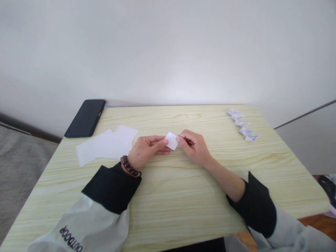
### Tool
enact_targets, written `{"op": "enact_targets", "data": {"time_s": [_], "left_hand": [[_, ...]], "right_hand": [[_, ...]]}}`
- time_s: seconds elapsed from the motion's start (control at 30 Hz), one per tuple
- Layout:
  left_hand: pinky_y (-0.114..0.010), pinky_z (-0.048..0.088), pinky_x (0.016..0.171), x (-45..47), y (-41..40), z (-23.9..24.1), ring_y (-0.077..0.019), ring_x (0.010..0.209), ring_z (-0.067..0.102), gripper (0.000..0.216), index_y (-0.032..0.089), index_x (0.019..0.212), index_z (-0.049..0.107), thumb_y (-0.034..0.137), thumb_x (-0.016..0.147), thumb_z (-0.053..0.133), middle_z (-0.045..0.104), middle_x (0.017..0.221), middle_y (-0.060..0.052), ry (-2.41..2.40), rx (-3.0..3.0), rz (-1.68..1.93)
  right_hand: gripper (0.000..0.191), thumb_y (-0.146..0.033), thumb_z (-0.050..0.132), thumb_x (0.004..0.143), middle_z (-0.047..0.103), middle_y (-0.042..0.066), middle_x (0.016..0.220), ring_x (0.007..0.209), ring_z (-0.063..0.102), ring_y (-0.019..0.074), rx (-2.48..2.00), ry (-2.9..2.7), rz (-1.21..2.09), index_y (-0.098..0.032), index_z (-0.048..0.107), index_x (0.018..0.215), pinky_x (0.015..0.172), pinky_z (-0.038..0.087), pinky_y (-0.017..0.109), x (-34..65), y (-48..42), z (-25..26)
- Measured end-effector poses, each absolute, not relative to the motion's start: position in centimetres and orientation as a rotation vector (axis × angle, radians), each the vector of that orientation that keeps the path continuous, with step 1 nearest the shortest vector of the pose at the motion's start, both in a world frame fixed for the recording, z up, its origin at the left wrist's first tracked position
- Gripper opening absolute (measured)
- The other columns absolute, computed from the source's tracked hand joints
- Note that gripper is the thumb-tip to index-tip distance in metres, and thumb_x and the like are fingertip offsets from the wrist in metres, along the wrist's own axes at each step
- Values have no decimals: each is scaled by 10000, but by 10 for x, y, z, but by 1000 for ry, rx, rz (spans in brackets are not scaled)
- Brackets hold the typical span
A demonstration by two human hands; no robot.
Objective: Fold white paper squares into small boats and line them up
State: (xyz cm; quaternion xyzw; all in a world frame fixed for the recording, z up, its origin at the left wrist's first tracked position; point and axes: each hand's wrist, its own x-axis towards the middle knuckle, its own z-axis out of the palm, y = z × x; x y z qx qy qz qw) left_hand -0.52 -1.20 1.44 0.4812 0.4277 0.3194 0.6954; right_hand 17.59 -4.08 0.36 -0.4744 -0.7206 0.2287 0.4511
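Two grips, left hand (148, 148) and right hand (193, 147), narrowly pinch opposite sides of a small folded paper (172, 140) over the middle of the worktop (168, 196), likely to steady it, while five boat-like paper folds (246, 131) line the right, seemingly out of the way.

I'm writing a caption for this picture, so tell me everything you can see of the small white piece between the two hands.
The small white piece looks like folded paper, plain and matte, roughly square and turned cornerwise like a diamond. Its layers and creases are too small to make out. It is held over the wood-grained table: the left hand grips its left side between thumb and fingers, and the right hand pinches its right corner.
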Motion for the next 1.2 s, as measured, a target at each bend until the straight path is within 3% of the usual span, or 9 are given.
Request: {"op": "enact_targets", "data": {"time_s": [0.23,0.57,0.87,1.03,1.2], "left_hand": [[-343,582,741,-3,-14,17,-205,669,692,314,113,783,716,367,608,780,729,714,-78,980,1053,745],[-298,589,610,-3,-13,19,-222,683,702,347,122,783,637,387,609,777,728,787,-86,1047,1028,745],[-301,589,660,-3,-15,16,-202,675,699,315,109,741,625,386,652,744,721,688,-70,1018,1095,809],[-284,581,681,-4,-13,16,-179,679,697,307,119,779,592,384,690,718,719,689,-54,967,1122,781],[-315,580,654,-2,-13,17,-210,752,693,430,138,900,572,362,598,781,725,802,-49,948,1179,748]], "right_hand": [[230,-256,462,876,462,-14,596,538,414,93,-1172,-1796,552,-173,522,670,516,314,236,176,-41,5],[222,-257,468,881,464,-19,609,533,402,88,-1152,-1730,588,-167,537,689,508,305,233,177,-41,2],[239,-274,463,884,456,-19,595,533,405,87,-1171,-1769,519,-164,552,691,514,310,231,177,-40,2],[246,-277,463,885,464,-16,597,528,406,87,-1182,-1762,508,-163,549,685,511,316,229,177,-40,4],[220,-271,480,879,502,-13,607,519,430,82,-1168,-1789,510,-164,564,706,495,321,220,175,-41,3]]}}
